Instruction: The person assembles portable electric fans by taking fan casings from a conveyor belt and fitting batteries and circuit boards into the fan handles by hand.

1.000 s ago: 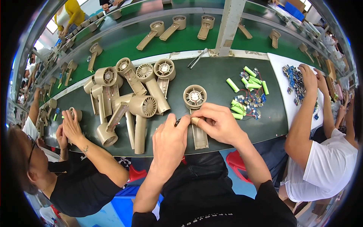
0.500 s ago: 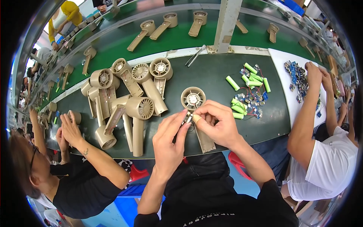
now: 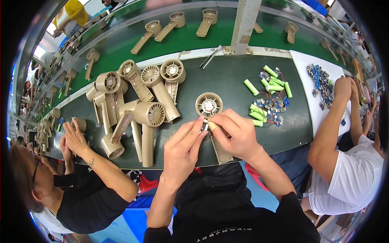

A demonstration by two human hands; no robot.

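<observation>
My left hand [image 3: 181, 149] is closed, pinching a small circuit board [image 3: 204, 126] with metal parts between thumb and fingertips. At the board's other side my right hand [image 3: 236, 135] is closed too, thumb and forefinger pressed against it; a pale yellow cover sits on that thumb. Just beyond the fingertips lies an open beige handheld fan [image 3: 209, 104], its round head away from me and its handle [image 3: 222, 152] running toward me under my hands. Part of the handle is hidden by my hands, and any wire at the board is too small to make out.
Beige fan shells [image 3: 148, 115] are heaped at left. Green battery cells [image 3: 258, 113] with wired blue boards lie at right. Tweezers [image 3: 210, 57] rest near a metal post [image 3: 244, 28]. Beyond runs a green conveyor [image 3: 182, 38] carrying fans. Co-workers [image 3: 101, 174] sit on both sides.
The board has turned a little between my fingertips, while both hands stay close together. Fans on the conveyor have shifted slightly left. The right-hand co-worker's hands have moved down and to the right.
</observation>
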